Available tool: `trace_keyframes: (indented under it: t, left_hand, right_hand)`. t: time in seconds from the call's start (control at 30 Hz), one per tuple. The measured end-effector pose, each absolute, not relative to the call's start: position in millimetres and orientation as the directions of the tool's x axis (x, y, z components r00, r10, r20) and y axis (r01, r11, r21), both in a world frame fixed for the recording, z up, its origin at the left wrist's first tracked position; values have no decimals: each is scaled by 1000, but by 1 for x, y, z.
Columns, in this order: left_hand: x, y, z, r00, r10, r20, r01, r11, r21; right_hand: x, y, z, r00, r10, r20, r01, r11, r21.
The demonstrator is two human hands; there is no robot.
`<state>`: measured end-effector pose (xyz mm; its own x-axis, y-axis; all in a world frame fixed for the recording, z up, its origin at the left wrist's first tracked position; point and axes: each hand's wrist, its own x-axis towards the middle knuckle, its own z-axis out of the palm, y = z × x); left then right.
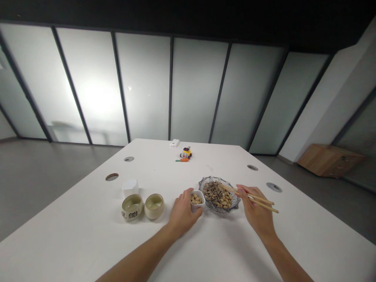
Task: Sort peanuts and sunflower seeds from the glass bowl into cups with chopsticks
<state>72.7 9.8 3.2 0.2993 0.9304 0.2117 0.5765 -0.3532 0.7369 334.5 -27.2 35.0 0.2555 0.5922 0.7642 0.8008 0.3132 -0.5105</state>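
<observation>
My left hand (pixel 184 211) grips a small white dish (pixel 200 192) holding some pistachio-like nuts (pixel 195 199). The dish is beside the left rim of a scalloped glass bowl (pixel 235 203). Striped sunflower seeds (pixel 212 191) fill the bowl's left side, and more pale nuts (pixel 225 200) lie at its right. With my right hand (pixel 255 205) I hold a pair of wooden chopsticks (pixel 260 200). Their tips reach down to the seeds in the bowl; whether anything is pinched between them is too small to tell.
Two ceramic cups, one with dark lettering (pixel 132 214) and one plain (pixel 154 207), stand left of my left hand. Behind them is a white container (pixel 130 187). Farther back lie a toy carrot (pixel 182 160), a yellow toy vehicle (pixel 186 153) and a white box (pixel 174 143). The white table (pixel 164 172) has several round cable holes.
</observation>
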Motion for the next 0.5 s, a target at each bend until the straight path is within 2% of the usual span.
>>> trace_keyframes:
  t: [0.13,0.23,0.37,0.5]
  left_hand:
    - [73,10,2,297,932,208,573,-348,742]
    - [72,11,1,295,933,208,573,-347,742]
    - [72,11,1,296,933,206,574,-346,742]
    - [72,11,1,297,931,213,572,-352,741]
  right_hand:
    - [338,-24,32,294,604,741,777,300,-553]
    - [343,-18,25,326,665,672,717,289,-635]
    - [346,-12,17,374,781,501,484,296,-823]
    - [346,-12,21,417,814,404,314,289,-905]
